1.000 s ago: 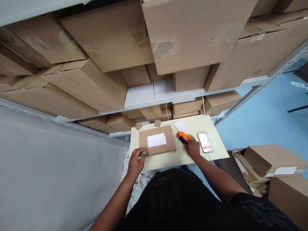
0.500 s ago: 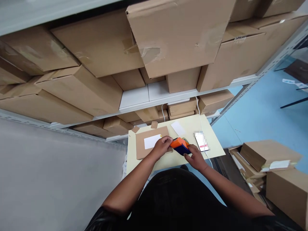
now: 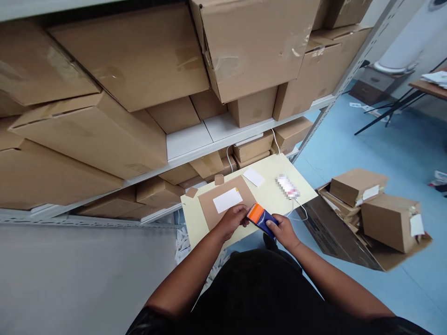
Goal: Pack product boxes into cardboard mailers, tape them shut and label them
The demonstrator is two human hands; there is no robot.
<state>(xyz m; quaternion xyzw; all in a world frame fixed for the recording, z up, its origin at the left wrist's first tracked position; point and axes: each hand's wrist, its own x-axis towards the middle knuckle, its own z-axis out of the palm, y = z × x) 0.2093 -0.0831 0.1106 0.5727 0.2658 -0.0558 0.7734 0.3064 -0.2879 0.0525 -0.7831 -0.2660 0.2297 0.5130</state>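
Note:
Held over the front edge of the small table is a tape dispenser (image 3: 262, 220), dark blue with an orange front end. My right hand (image 3: 283, 230) wraps its blue part, thumb on top. At the orange end, my left hand (image 3: 234, 220) has its fingers curled and pinched against the edge; whether a tape end is between them is too small to see. Beneath and beyond the left hand lies a flat cardboard box (image 3: 209, 204) with a white label (image 3: 226, 200) on top.
On the cream table (image 3: 195, 228) also lie a white paper (image 3: 253, 177), small cardboard pieces (image 3: 219, 179) and a phone (image 3: 287, 186) with a white cable. Shelves packed with cartons (image 3: 132, 60) overhang the far side. An open carton (image 3: 342, 237) holding boxes stands on the right floor.
My view has turned rightward. The tape dispenser has tilted, so its blue face now shows more and its orange end points up and left. Both hands stay on it.

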